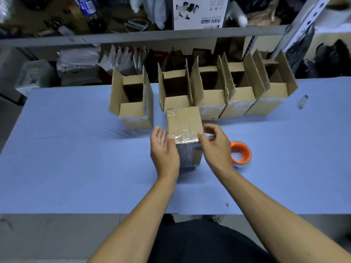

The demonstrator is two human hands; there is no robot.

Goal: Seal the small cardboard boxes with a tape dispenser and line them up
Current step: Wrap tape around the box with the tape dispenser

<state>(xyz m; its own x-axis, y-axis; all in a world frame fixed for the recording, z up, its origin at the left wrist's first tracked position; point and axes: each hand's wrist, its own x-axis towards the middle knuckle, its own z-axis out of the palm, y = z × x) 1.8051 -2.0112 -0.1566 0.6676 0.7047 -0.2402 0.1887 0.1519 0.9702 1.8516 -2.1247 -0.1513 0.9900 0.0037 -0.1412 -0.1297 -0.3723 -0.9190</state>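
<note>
A small cardboard box [183,125] stands at the table's middle, its closed top face covered with clear tape. My left hand [164,150] lies flat against its left side, fingers apart. My right hand [215,145] touches its right top edge with thumb and fingers curled. An orange tape dispenser [241,152] lies on the table just right of my right hand. Behind, a row of several open boxes [212,92] stands with flaps up, and one more open box [133,99] stands apart at the left.
The blue table [76,158] runs wide to both sides. A small clear item [303,101] lies at the far right. Behind the table a grey metal shelf [142,37] holds bags, packets and a white printed carton [199,12].
</note>
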